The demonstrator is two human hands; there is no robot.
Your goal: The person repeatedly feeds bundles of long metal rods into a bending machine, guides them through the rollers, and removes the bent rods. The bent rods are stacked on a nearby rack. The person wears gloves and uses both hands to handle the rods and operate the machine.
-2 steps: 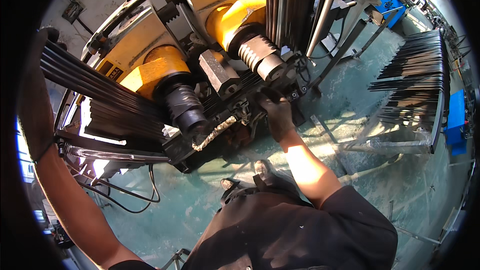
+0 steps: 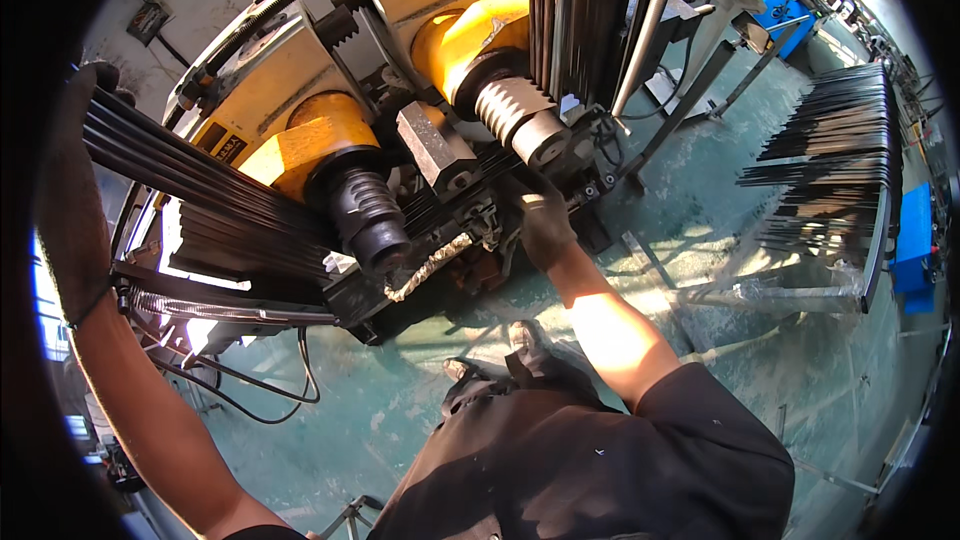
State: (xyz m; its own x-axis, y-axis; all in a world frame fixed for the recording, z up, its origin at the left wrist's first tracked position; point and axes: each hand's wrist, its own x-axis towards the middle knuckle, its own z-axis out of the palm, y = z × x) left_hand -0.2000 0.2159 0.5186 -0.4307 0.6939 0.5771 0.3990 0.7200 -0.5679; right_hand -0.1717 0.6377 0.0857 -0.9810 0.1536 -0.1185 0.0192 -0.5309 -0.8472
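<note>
At the far left, my left hand [image 2: 75, 190], in a dark glove, has its fingers wrapped round the upper end of a bundle of long dark metal rods [image 2: 200, 152]. The bundle slants down to the right into the machine. My right hand [image 2: 545, 225], also gloved, is at the front of the machine, just below the right threaded roller [image 2: 520, 120]. Its fingers are curled and in shadow, so what they grip is hidden. Left of that hand are a steel block [image 2: 435, 148] and the left threaded roller [image 2: 368, 215]. A pale twisted rope [image 2: 428, 268] hangs below.
Yellow roller housings [image 2: 315, 135] stand behind the rollers. More dark rods [image 2: 590, 25] stand upright at the back. On the right, a rack holds many thin rods [image 2: 830, 155]. A black hose [image 2: 305, 380] loops at lower left above the green floor [image 2: 400, 460].
My right hand has shifted slightly up and left, closer to the steel block. The threads on both rollers look different, as if they have turned. My left hand stays on the rods.
</note>
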